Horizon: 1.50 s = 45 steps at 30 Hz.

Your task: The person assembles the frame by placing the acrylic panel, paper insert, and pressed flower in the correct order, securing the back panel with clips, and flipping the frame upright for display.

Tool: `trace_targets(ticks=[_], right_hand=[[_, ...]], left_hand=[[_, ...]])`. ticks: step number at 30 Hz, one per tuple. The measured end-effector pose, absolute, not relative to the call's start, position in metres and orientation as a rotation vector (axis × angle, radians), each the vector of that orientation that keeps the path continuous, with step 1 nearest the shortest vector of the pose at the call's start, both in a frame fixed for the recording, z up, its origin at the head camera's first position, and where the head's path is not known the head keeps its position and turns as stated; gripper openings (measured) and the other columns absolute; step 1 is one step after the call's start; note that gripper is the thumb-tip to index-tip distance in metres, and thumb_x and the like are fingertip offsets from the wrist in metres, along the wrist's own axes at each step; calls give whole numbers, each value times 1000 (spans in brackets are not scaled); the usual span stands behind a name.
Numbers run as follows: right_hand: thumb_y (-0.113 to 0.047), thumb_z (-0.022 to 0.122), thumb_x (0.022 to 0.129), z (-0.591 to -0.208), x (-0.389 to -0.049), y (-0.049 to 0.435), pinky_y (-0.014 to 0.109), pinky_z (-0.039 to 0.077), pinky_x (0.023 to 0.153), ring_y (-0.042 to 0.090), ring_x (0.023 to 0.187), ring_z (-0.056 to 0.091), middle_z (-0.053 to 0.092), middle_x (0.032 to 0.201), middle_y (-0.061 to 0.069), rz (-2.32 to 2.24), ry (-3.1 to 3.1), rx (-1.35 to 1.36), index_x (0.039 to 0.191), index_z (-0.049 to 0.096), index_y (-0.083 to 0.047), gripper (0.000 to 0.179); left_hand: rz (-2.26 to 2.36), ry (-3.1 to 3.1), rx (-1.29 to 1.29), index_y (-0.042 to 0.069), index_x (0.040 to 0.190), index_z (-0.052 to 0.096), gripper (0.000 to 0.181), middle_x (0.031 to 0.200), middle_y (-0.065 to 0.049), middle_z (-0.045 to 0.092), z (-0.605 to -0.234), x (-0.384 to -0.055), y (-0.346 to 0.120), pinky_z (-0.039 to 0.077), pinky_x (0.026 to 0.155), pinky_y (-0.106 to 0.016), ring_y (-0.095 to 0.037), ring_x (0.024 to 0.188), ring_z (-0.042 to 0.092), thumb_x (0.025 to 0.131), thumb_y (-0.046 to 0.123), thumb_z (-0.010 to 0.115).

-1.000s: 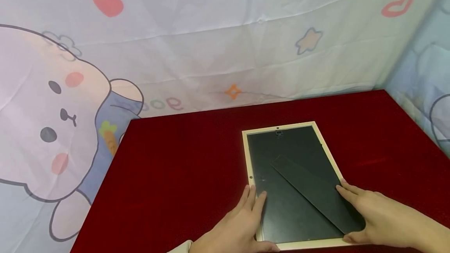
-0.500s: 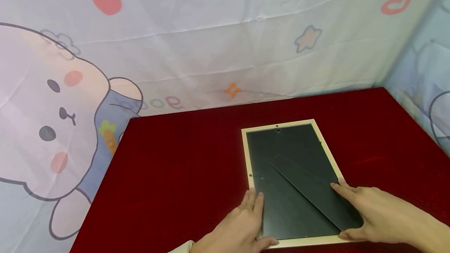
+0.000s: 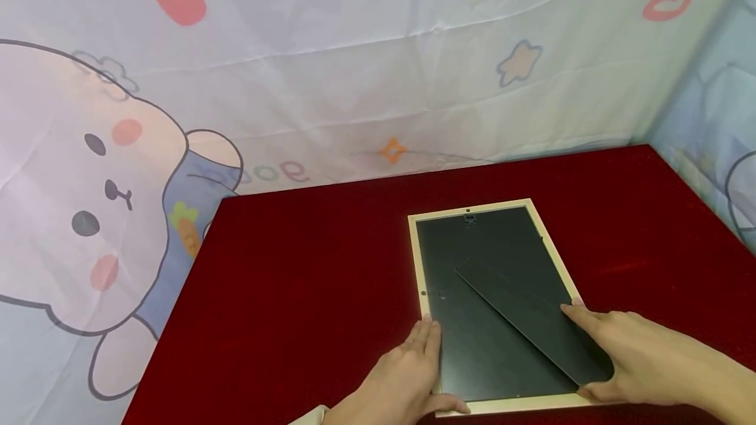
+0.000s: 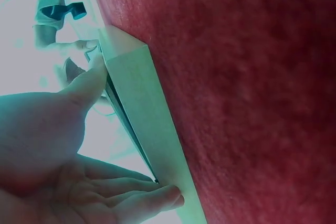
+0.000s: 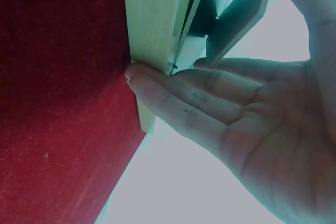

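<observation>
Picture frame [image 3: 472,343] lies back up on red table [image 3: 307,281], between left hand [image 3: 404,372] and right hand [image 3: 634,353]. We judge it light, stiff, dark backing slick; wooden rim [image 3: 417,258] our best hold, stand leg [image 3: 525,311] weaker. Fingers fairly straight, mostly against rim, unclamped. Table stretches left, and beyond to backdrop [image 3: 331,90]; near edge out of view.

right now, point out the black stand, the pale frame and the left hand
black stand [image 3: 534,317]: head view, middle of its face
pale frame [image 3: 525,404]: head view, near rim
left hand [image 3: 401,371]: head view, its back
</observation>
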State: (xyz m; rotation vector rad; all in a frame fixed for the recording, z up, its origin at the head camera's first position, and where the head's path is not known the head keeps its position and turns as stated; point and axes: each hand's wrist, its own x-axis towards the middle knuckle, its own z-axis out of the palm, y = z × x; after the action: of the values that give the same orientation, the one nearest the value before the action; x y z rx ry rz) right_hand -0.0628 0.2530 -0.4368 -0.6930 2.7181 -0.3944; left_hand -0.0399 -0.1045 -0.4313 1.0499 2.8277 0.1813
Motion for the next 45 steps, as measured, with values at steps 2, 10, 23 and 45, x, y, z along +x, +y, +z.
trace_targets(ticks=[2, 10, 23, 45], right_hand=[[-52, 93, 69, -437, -63, 252, 21, 55, 67, 0, 81, 58, 74, 124, 13, -387, 2718, -672, 148, 49, 8, 108], [-55, 94, 68, -437, -62, 251, 22, 57, 68, 4, 84, 62, 73, 128, 17, -376, 2720, -656, 148, 50, 7, 110], [-62, 94, 65, -430, -66, 244, 47, 64, 85, 28, 102, 74, 63, 138, 37, -365, 2652, -621, 149, 48, 11, 121], [-60, 87, 68, -430, -67, 233, 23, 51, 62, 12, 68, 63, 48, 145, 48, -374, 2664, -527, 147, 63, -21, 92]], left_hand=[[93, 2880, 1119, -13, 148, 50, 103, 153, -28, 55, -433, -39, -104, 65, 83, -25, -32, 139, 62, 93, 74, 59], [-32, 2913, 1185, -14, 146, 52, 100, 150, -30, 57, -434, -35, -102, 64, 72, -20, -30, 133, 66, 97, 73, 54], [101, 2948, 1022, -4, 146, 58, 89, 152, -23, 58, -435, -35, -100, 64, 70, -21, -26, 126, 71, 92, 66, 67], [-349, 2962, 1040, 13, 148, 62, 83, 152, -12, 61, -435, -36, -99, 65, 77, -26, -23, 110, 78, 96, 77, 50]])
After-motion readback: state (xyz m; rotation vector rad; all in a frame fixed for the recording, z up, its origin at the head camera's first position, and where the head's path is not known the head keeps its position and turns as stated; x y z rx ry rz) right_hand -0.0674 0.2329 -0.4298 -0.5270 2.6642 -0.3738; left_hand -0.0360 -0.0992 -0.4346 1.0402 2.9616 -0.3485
